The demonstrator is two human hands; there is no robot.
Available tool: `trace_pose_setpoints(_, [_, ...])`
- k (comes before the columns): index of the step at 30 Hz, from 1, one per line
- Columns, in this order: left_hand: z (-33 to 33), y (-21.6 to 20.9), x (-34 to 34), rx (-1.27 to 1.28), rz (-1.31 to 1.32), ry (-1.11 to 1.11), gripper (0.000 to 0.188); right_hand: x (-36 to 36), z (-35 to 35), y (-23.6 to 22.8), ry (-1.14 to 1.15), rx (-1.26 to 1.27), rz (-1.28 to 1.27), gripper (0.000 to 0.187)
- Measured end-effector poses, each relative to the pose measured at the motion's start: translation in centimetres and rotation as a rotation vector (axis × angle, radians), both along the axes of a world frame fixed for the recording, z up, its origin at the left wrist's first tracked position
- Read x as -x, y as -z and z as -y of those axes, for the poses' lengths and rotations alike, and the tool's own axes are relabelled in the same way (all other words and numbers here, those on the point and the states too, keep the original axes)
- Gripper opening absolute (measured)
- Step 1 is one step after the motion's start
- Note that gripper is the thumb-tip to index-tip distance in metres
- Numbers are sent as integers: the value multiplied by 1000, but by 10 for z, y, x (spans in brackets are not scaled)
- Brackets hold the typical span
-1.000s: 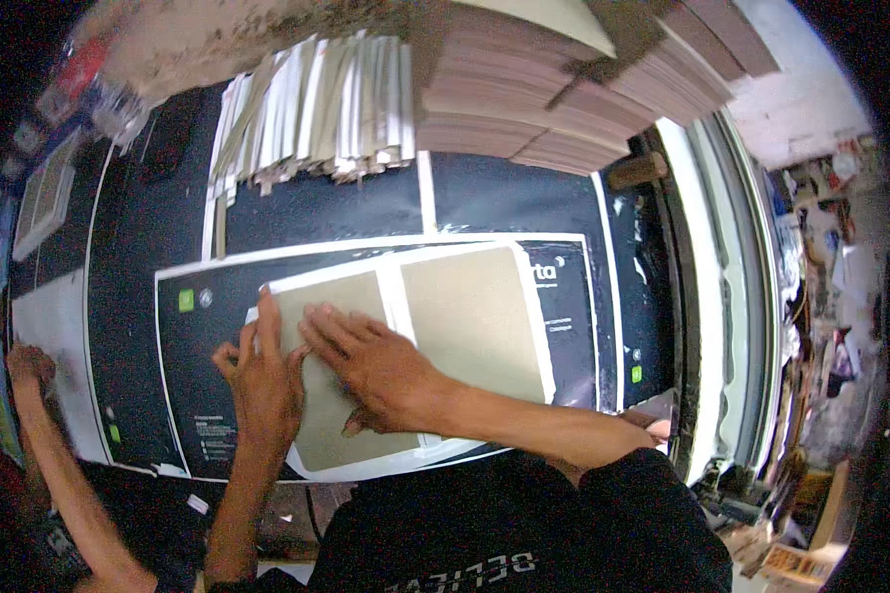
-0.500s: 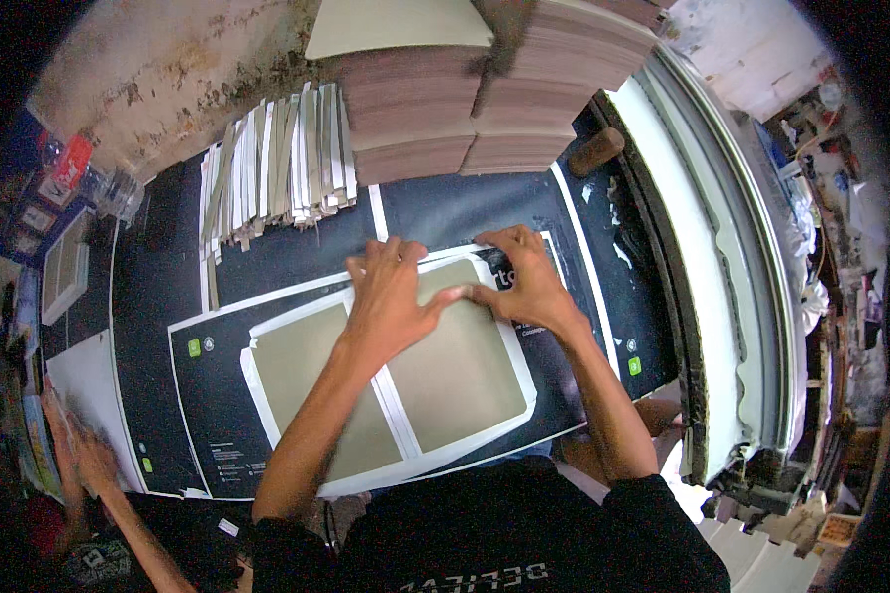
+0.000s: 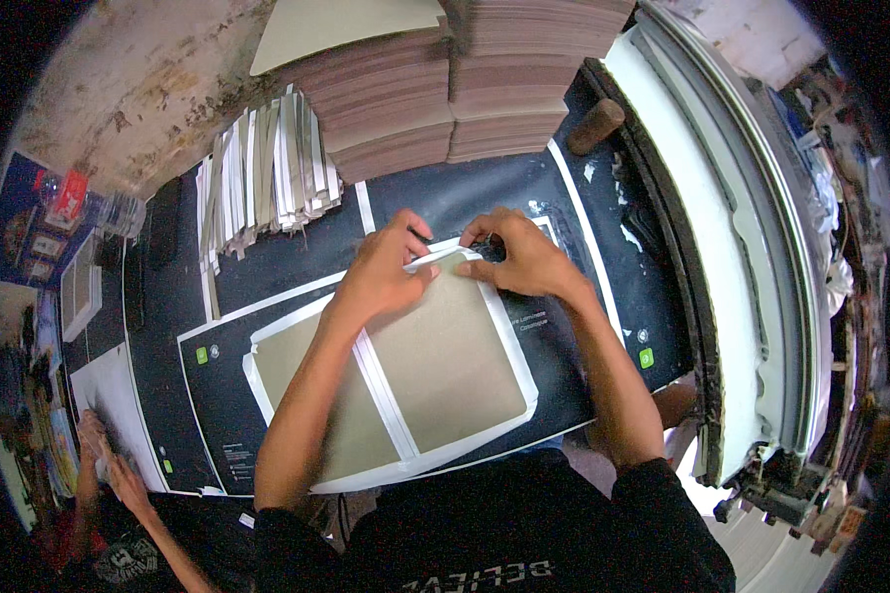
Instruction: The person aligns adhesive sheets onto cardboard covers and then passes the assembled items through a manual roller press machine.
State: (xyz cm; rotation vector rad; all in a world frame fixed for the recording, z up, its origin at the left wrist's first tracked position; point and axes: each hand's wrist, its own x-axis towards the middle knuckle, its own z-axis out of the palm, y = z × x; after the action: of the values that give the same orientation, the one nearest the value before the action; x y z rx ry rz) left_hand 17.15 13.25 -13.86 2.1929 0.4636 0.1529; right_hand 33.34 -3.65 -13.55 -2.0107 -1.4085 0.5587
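Note:
A cover made of grey boards [image 3: 455, 356] lies on the table, with white paper borders folded around its edges and a white strip [image 3: 386, 395] running between its two panels. At the far edge, my left hand [image 3: 386, 267] pinches the white paper border [image 3: 443, 255] between thumb and fingers. My right hand [image 3: 524, 255] is closed on the same border near the far right corner, its thumb on the board and its fingers curled over the edge. The border stands slightly raised between the hands. My left forearm hides part of the left panel.
Behind stand a bundle of grey and white strips [image 3: 267, 178] and tall stacks of boards [image 3: 386, 109]. A brown wooden roller-like piece [image 3: 596, 127] lies beside a long white machine [image 3: 672, 188] on the right. At lower left, another person's hands [image 3: 119, 469] rest by a white sheet [image 3: 119, 405].
Both hands have drawn closer together at the far edge, my left hand moving right and pinching the border. The other person's hands have shifted at lower left. The whole view has tilted slightly.

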Motion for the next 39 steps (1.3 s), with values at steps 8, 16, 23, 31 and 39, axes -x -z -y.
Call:
trace_pose_setpoints(8, [6, 7, -16, 143, 63, -6, 39, -23, -15, 0, -68, 93, -203, 25])
trace_pose_setpoints(16, [9, 4, -16, 191, 86, -43, 38, -25, -24, -10, -105, 246, -96, 24])
trace_pose_setpoints(23, [14, 10, -18, 134, 99, -125, 47, -16, -18, -2, -74, 49, -46, 19])
trace_pose_setpoints(31, [16, 13, -17, 113, 155, -160, 51, 29, -1, -5, 49, -198, 300, 15])
trace_pose_setpoints(39, [26, 17, -8, -48, 213, -169, 63, 74, 6, -5, -83, 38, 904, 20])
